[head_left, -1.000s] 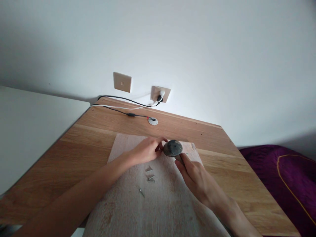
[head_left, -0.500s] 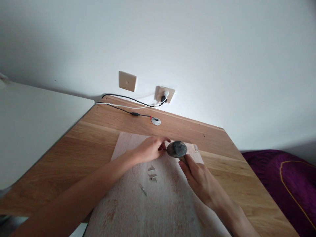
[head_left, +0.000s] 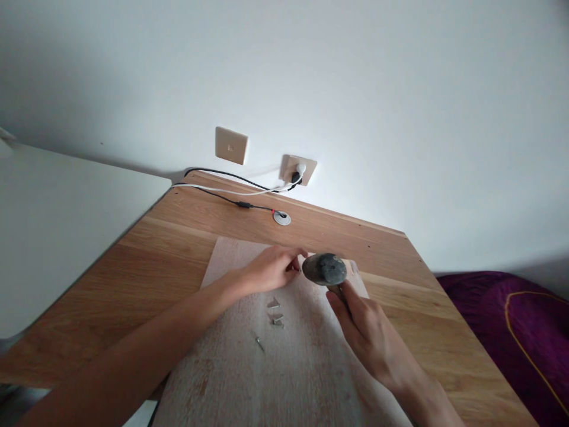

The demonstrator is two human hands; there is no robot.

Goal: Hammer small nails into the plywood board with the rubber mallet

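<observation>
My right hand [head_left: 371,329] is wrapped round the handle of a dark-headed mallet [head_left: 324,269], which is raised just above the far part of a pale wooden board [head_left: 284,379]. Close to the mallet's head, my left hand [head_left: 278,265] rests on the board with thumb and forefinger pinched together. A small nail seems to stand between those fingertips, mostly hidden by them. Several loose nails [head_left: 277,322] lie on the board nearer to me, and one more nail [head_left: 259,343] lies apart from them.
The board lies on a wooden desk [head_left: 178,246] against a white wall. Black and white cables [head_left: 222,191] run along its back edge to a wall socket [head_left: 306,172]. A white panel [head_left: 84,225] stands at left, purple cloth [head_left: 480,302] at right.
The mallet has shifted slightly right, away from my left fingertips, with its head turned a little. My left hand keeps its pinch in the same place.
</observation>
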